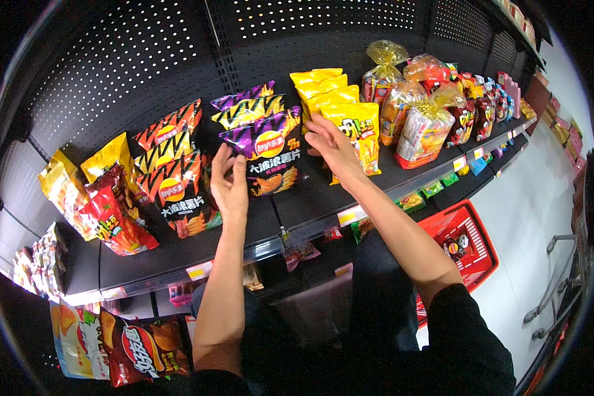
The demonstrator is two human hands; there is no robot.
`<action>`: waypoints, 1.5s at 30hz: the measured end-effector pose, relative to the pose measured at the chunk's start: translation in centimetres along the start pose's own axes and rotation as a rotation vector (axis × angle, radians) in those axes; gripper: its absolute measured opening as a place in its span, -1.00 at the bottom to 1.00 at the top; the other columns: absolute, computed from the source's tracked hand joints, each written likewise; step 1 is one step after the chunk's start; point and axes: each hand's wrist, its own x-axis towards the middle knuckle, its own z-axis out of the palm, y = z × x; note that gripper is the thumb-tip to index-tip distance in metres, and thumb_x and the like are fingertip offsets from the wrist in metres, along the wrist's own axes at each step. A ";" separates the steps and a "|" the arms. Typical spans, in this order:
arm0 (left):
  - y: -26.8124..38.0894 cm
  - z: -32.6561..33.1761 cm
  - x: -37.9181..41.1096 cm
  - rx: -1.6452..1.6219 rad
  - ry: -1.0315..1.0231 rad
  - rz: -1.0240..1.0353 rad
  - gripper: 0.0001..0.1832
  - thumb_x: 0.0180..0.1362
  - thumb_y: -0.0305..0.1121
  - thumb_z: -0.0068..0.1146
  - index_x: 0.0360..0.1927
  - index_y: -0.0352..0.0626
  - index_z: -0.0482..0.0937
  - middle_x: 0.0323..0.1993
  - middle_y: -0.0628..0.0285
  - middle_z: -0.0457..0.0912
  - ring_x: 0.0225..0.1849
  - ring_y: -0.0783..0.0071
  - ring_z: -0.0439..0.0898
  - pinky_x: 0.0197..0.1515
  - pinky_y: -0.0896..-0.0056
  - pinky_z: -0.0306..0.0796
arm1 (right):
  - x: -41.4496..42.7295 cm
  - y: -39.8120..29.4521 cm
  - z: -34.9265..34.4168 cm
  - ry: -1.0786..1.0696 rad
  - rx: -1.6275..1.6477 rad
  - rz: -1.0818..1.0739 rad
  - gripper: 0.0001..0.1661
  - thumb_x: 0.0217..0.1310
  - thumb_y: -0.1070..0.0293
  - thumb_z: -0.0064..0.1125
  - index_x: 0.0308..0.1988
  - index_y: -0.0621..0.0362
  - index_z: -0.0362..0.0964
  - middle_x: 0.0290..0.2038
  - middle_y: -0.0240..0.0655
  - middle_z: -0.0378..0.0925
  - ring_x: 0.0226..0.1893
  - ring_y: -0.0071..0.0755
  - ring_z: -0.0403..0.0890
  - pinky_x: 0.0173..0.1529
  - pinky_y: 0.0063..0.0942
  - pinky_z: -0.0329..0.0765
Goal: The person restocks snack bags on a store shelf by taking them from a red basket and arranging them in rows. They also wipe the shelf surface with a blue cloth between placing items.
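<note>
Both of my hands are over a black store shelf, on either side of a purple-and-black Lay's chip bag (pixel 270 148) that stands at the front of its row. Close to that bag's left edge is my left hand (pixel 229 183), fingers apart and slightly curled, holding nothing. On the other side my right hand (pixel 332 147) is spread in front of the yellow snack bags (pixel 354 133), also with nothing in it. An orange-and-black Lay's bag (pixel 174 195) stands to the left of my left hand, with similar bags behind it.
Red and gold snack bags (pixel 116 218) lean at the left. Clear-wrapped snack bundles (pixel 423 133) stand at the right. Price tags line the shelf edge (pixel 265 251). A red shopping basket (pixel 480 237) is at the lower right, and large chip bags (pixel 143 351) lie at the lower left.
</note>
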 end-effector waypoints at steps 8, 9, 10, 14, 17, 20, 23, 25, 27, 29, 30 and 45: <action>1.1 -0.6 -0.8 -0.055 0.020 0.016 -0.46 0.27 -0.29 0.23 0.25 -0.33 0.40 0.04 0.06 0.59 -0.02 0.41 0.58 -0.06 0.46 0.41 | 1.4 0.4 2.4 -0.027 0.061 -0.038 -0.53 0.33 0.28 0.19 0.17 0.18 0.39 -0.21 -0.35 0.58 -0.24 -0.57 0.58 -0.39 -0.57 0.64; 1.5 -0.7 -1.1 -0.078 0.030 0.032 -0.50 0.29 -0.32 0.20 0.23 -0.33 0.41 0.01 0.09 0.60 -0.02 0.46 0.57 -0.06 0.48 0.41 | 0.8 0.0 2.6 -0.041 0.042 -0.045 -0.59 0.33 0.28 0.19 0.11 0.18 0.42 -0.25 -0.37 0.58 -0.27 -0.58 0.58 -0.40 -0.57 0.63; 1.8 -0.7 -1.2 -0.131 0.039 0.055 -0.52 0.30 -0.34 0.18 0.23 -0.33 0.42 0.00 0.12 0.61 -0.05 0.48 0.56 -0.07 0.49 0.40 | 0.3 -0.4 2.7 -0.055 0.023 -0.052 -0.65 0.34 0.29 0.18 0.06 0.19 0.45 -0.28 -0.39 0.59 -0.29 -0.60 0.58 -0.42 -0.58 0.63; 3.8 -1.1 -1.9 -0.148 0.125 0.114 -0.62 0.33 -0.36 0.13 0.16 -0.31 0.47 -0.10 0.20 0.61 -0.16 0.56 0.51 -0.11 0.52 0.38 | -2.7 -3.7 3.0 -0.053 0.024 -0.118 -0.81 0.37 0.32 0.15 -0.11 0.17 0.51 -0.34 -0.45 0.59 -0.35 -0.67 0.57 -0.45 -0.61 0.62; 6.3 -1.2 -2.9 -0.069 0.102 0.142 -0.59 0.38 -0.21 0.07 0.15 -0.30 0.50 -0.05 0.24 0.59 -0.12 0.60 0.51 -0.12 0.56 0.38 | -4.4 -6.1 2.1 -0.025 0.032 -0.171 -0.80 0.36 0.32 0.18 -0.10 0.18 0.54 -0.33 -0.47 0.60 -0.38 -0.68 0.57 -0.48 -0.63 0.61; 7.6 -0.8 -3.6 -0.109 -0.006 0.199 -0.63 0.42 -0.23 -0.04 0.14 -0.24 0.53 -0.12 0.25 0.62 -0.20 0.62 0.51 -0.18 0.59 0.36 | -6.6 -9.4 -0.6 0.066 0.026 -0.192 -0.81 0.34 0.33 0.20 -0.12 0.17 0.57 -0.31 -0.45 0.61 -0.39 -0.68 0.59 -0.48 -0.63 0.61; 6.9 -0.4 -3.8 -0.105 -0.042 0.143 -0.68 0.43 -0.27 -0.05 0.07 -0.26 0.56 -0.19 0.22 0.66 -0.26 0.64 0.52 -0.22 0.63 0.37 | -9.1 -12.6 -5.8 0.162 -0.002 -0.242 -0.83 0.32 0.32 0.23 -0.15 0.14 0.58 -0.30 -0.46 0.62 -0.40 -0.64 0.61 -0.48 -0.62 0.62; 5.9 -0.6 -3.6 -0.128 -0.082 0.104 -0.69 0.43 -0.28 -0.06 0.05 -0.28 0.56 -0.21 0.21 0.67 -0.29 0.66 0.52 -0.24 0.67 0.38 | -11.9 -14.5 -9.5 0.314 -0.059 -0.259 -0.84 0.31 0.31 0.23 -0.16 0.12 0.59 -0.29 -0.45 0.62 -0.41 -0.64 0.61 -0.48 -0.63 0.60; 5.2 -0.2 -3.2 -0.152 -0.103 0.094 -0.70 0.43 -0.28 -0.03 0.01 -0.30 0.58 -0.23 0.20 0.67 -0.31 0.67 0.53 -0.29 0.68 0.39 | -15.4 -16.5 -13.1 0.456 -0.210 -0.245 -0.82 0.32 0.29 0.22 -0.15 0.13 0.58 -0.27 -0.45 0.63 -0.33 -0.64 0.60 -0.41 -0.59 0.60; 4.7 -0.4 -3.3 -0.175 -0.083 0.076 -0.72 0.43 -0.28 -0.03 -0.04 -0.26 0.61 -0.26 0.27 0.68 -0.34 0.71 0.52 -0.31 0.71 0.35 | -18.2 -16.2 -16.4 0.526 -0.265 -0.206 -0.80 0.32 0.28 0.22 -0.14 0.14 0.58 -0.26 -0.44 0.63 -0.28 -0.62 0.60 -0.39 -0.58 0.61; 4.5 -0.4 -3.2 -0.181 -0.097 0.073 -0.72 0.44 -0.27 -0.03 -0.04 -0.26 0.61 -0.27 0.27 0.67 -0.34 0.71 0.51 -0.32 0.71 0.35 | -19.6 -15.6 -18.6 0.577 -0.320 -0.169 -0.79 0.33 0.27 0.21 -0.12 0.14 0.57 -0.25 -0.42 0.63 -0.27 -0.61 0.60 -0.38 -0.57 0.62; 2.1 0.5 -3.8 -0.013 -0.245 0.068 -0.72 0.43 -0.24 -0.01 -0.10 -0.23 0.64 -0.38 0.34 0.63 -0.40 0.73 0.50 -0.40 0.72 0.30 | -35.2 7.0 -38.1 1.140 -0.157 0.164 -0.79 0.32 0.29 0.21 -0.20 0.23 0.51 -0.32 -0.32 0.58 -0.35 -0.43 0.59 -0.31 -0.36 0.71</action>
